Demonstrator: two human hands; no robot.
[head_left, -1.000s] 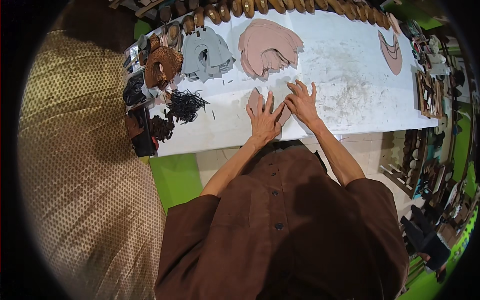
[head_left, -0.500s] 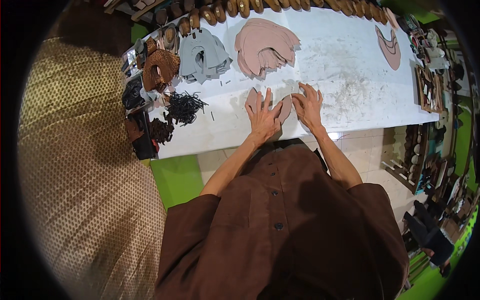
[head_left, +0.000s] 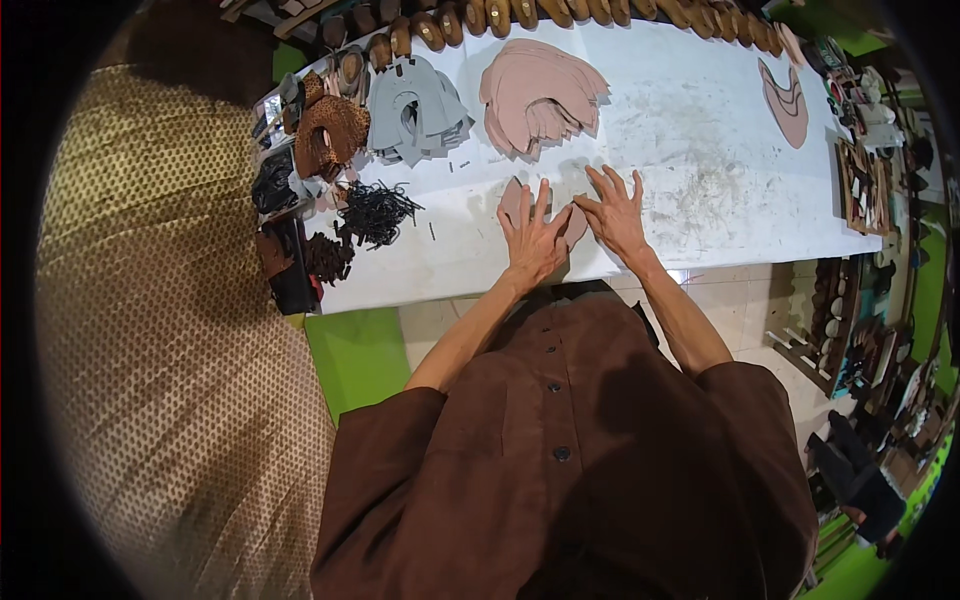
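Observation:
A curved pink leather-like piece (head_left: 577, 230) lies on the white table near its front edge, its two arms showing on either side of my left hand (head_left: 537, 240). That hand rests on it with spread fingers and hides its middle. My right hand (head_left: 618, 218) is beside the piece's right arm, thumb reaching to its tip and the other fingers fanned out. Whether anything small is under that thumb cannot be made out. Beyond my hands lies a fanned stack of similar pink pieces (head_left: 520, 85).
Grey cut pieces (head_left: 430, 85) and brown spotted ones (head_left: 345, 125) lie at the left, above a heap of black strips (head_left: 378, 215). Wooden shoe lasts (head_left: 450, 28) line the far edge. A pink cutout (head_left: 788, 115) and a wooden tray (head_left: 862, 185) are at the right.
My right hand has come leftward, its thumb now at the tip of the piece's right arm. The left hand stays on the piece. The whole view has shifted slightly.

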